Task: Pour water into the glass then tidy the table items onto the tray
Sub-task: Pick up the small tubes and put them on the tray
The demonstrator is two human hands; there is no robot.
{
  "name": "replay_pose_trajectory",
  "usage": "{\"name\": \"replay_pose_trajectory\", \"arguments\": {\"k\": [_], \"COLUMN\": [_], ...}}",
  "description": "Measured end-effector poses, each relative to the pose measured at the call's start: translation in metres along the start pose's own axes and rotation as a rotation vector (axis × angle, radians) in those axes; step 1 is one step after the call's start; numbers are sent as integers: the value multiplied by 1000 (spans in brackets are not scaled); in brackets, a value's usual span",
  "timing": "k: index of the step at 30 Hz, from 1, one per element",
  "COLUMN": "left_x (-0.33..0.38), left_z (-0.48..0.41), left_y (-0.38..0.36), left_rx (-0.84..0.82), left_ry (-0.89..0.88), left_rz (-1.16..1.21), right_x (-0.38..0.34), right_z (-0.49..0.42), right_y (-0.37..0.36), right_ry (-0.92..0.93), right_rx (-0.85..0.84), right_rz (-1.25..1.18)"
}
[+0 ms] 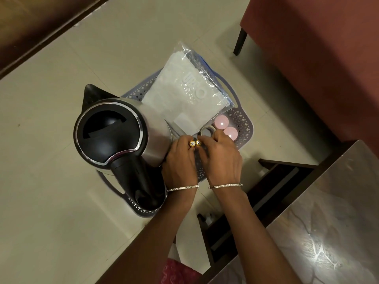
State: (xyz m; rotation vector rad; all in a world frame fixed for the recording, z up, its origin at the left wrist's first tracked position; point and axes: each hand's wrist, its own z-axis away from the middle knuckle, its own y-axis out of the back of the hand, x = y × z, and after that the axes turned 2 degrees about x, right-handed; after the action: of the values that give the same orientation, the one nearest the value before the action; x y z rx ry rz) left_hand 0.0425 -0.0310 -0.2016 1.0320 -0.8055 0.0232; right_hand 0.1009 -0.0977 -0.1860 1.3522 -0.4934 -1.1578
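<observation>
Head cam, looking straight down. Tray (244,124): grey-lilac plastic w/ perforated walls & loop handles, seen over pale tiled floor (51,140); can't tell if it rests on floor or is held up. Kettle (110,136), steel body, black lid & handle, stands upright on L part of tray, spout pointing away from person, handle toward them. Clear plastic bag (184,95) w/ white contents lies across far half of tray, one corner sticking out past the rim. R side of tray: two pink round items (221,122) just beside each other, and a tape roll (207,131) touching R fingertips. Thin clear curved rim shows btw kettle & bag, near L hand, poss. the glass, mostly hidden, not sure. Left hand (180,160) & right hand (221,158) side by side over near-middle of tray, backs up, fingers curled down. Two small gold-rimmed round things (194,143) sit where the hands meet; rings or held items, can't tell. Grip for both hands: can't tell, fingertips hidden under knuckles. Thin bangle (182,187) on each wrist. Glossy tabletop (328,222) at lower R, well apart from tray; red-brown upholstered seat (317,58) at upper R.
</observation>
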Motion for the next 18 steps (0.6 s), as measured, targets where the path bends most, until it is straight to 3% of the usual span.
{"name": "replay_pose_trajectory", "arguments": {"k": [18], "left_x": [-2], "left_z": [1], "left_y": [-4], "left_rx": [48], "left_ry": [-42], "left_rz": [47], "right_x": [-1], "right_z": [-1], "right_y": [2], "right_ry": [-22], "right_rx": [-21], "right_rz": [-12]}}
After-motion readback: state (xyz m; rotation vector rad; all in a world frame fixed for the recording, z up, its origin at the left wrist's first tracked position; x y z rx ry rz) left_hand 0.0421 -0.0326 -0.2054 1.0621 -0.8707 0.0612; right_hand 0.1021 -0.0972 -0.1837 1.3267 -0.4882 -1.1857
